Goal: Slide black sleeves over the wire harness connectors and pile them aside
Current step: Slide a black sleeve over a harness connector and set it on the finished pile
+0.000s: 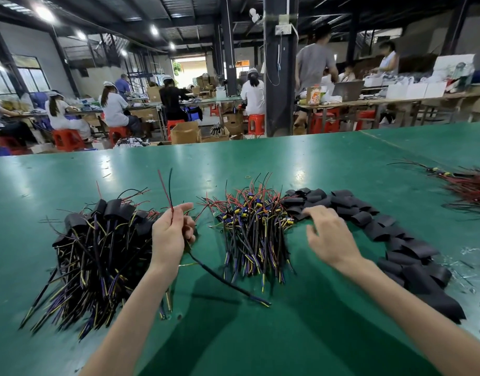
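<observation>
Since we only get the head view here, everything's seen from just above the green table [260, 158]. Our left hand [170, 234] is curled round a single harness [225, 280]. It's pinching it so the thin red and black leads poke up past the fingers, while the thick black cable trails back toward us across the tabletop.

Our right hand [329, 234] is palm down with the fingers loosely spread, holding nothing. The fingertips are right at the near-left end of the loose black sleeves [396, 234], and we can't tell if they're actually touching one. Those sleeves run in a curved band down the right side.

Between the two hands sits the bare harness pile [255, 232], with yellow and blue connectors showing at its far end. Just left of the left hand is the sleeved pile [97, 240], black sleeves over the far ends and cables fanning toward us. Way off at the right edge there's another bundle of red wires [469, 185], well apart from the rest.
</observation>
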`<state>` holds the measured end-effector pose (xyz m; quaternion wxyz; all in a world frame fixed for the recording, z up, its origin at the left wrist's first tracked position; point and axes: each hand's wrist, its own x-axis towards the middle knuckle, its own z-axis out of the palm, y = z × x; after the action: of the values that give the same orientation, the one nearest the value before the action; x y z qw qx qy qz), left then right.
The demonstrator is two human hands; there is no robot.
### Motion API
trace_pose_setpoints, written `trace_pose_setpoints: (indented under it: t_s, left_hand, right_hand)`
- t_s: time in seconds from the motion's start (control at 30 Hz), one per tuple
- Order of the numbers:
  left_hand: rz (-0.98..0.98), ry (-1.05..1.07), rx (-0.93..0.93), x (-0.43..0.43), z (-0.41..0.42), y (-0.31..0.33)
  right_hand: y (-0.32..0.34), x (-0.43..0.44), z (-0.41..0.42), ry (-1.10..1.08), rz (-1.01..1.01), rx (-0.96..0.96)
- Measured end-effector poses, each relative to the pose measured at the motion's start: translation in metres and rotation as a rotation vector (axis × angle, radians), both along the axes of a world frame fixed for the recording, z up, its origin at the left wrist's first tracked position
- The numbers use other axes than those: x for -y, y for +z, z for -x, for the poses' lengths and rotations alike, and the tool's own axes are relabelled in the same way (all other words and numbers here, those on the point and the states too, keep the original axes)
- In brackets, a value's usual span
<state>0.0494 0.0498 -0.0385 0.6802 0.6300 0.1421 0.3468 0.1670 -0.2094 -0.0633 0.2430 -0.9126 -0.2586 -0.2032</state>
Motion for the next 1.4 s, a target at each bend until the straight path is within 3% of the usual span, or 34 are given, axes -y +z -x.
trace_pose_setpoints:
  t_s: [0.1, 0.23, 0.47, 0.67, 0.8, 1.0, 1.1, 1.23, 1.4]
  left_hand:
    - [-0.210, 0.072, -0.005, -0.001, 0.000, 0.000]
    - [-0.464, 0.221, 0.074, -0.005, 0.006, 0.004]
    - [-0.843, 0.652, 0.442, -0.010, 0.024, 0.025]
    - [-1.228, 0.644, 0.674, 0.010, 0.029, 0.024]
    - [-1.316, 0.451, 0.628, 0.040, 0.028, 0.016]
    - [-1.396, 0.177, 0.498, 0.083, 0.035, 0.008]
    - [-1.463, 0.124, 0.403, 0.092, 0.038, 0.007]
    - [-1.594, 0.071, 0.237, 0.093, 0.037, 0.005]
    - [-1.523, 0.067, 0.086, 0.085, 0.035, 0.003]
  right_hand:
    - [-0.021, 0.025, -0.011, -0.147, 0.180, -0.039]
    - [-0.026, 0.038, -0.016, -0.219, 0.216, 0.021]
    - [-0.026, 0.049, -0.027, -0.202, 0.420, -0.071]
    - [-0.020, 0.055, -0.029, -0.325, 0.424, -0.100]
    - [-0.021, 0.059, -0.028, -0.369, 0.513, -0.178]
    - [-0.013, 0.059, -0.024, -0.379, 0.354, -0.362]
    - [-0.010, 0.058, -0.017, -0.335, 0.291, -0.320]
    - [0.005, 0.047, 0.002, -0.017, 0.004, -0.185]
    - [0.027, 0.028, 0.040, 0.325, -0.178, -0.028]
